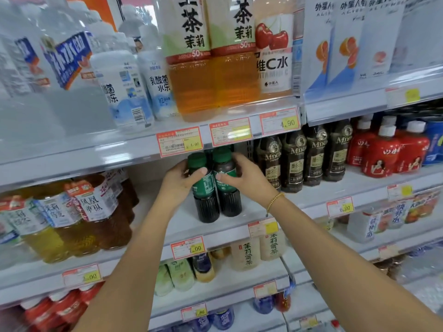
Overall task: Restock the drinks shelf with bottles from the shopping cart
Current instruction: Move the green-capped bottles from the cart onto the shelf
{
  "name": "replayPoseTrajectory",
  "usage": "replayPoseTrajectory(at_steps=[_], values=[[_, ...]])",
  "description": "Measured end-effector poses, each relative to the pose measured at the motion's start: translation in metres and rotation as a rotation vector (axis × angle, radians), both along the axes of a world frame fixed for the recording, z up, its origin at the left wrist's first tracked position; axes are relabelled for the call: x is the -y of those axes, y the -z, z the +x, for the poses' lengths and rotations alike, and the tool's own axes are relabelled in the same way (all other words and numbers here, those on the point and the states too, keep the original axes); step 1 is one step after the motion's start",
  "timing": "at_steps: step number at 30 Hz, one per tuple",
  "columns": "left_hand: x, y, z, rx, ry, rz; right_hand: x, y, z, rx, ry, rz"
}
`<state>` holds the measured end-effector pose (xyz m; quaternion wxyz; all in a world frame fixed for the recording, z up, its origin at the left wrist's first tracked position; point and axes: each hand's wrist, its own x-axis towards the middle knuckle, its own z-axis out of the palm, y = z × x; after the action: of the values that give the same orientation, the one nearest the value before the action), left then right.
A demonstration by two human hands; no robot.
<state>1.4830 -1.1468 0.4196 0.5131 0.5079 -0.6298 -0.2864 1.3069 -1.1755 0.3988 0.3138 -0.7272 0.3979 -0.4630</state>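
Observation:
Two dark bottles with green caps and green labels stand side by side on the white middle shelf [215, 226]. My left hand [178, 184] grips the left bottle [206, 207] around its neck and label, thumb across the front. My right hand [244, 178] grips the right bottle [230, 202] at its shoulder, fingers curled over the top. Both bottle bases rest on or very near the shelf board. More green caps show behind them. The shopping cart is out of view.
Dark MDON coffee bottles [294, 161] stand close to the right, red bottles [383, 154] beyond them. Large tea bottles [96, 212] fill the left of the same shelf. Amber tea bottles [211, 68] sit on the shelf above, whose price-tag rail [179, 142] hangs just over my hands.

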Motion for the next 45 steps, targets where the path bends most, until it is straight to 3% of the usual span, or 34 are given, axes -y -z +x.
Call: replayPoseTrajectory(at_steps=[6,10,14,17,20,29,45], values=[[-0.01,0.034,0.001,-0.053,0.012,0.147,-0.001,0.033,0.0,-0.084,0.147,-0.01],[-0.016,0.044,0.009,-0.073,0.091,0.264,-0.006,0.037,-0.002,-0.018,0.164,0.006],[-0.014,0.043,0.006,-0.024,0.007,0.228,-0.013,0.038,-0.003,0.025,0.158,0.039],[-0.012,0.048,-0.01,0.062,-0.163,0.162,-0.018,0.044,0.002,-0.106,0.271,0.01],[-0.009,0.052,-0.011,0.114,-0.191,0.146,-0.02,0.053,0.007,-0.162,0.367,0.045],[0.018,0.055,-0.011,-0.135,-0.238,0.22,0.002,0.047,0.013,-0.074,0.422,0.152],[0.129,0.077,-0.011,-0.112,-0.226,0.274,0.094,0.043,0.048,-0.051,0.678,0.353]])
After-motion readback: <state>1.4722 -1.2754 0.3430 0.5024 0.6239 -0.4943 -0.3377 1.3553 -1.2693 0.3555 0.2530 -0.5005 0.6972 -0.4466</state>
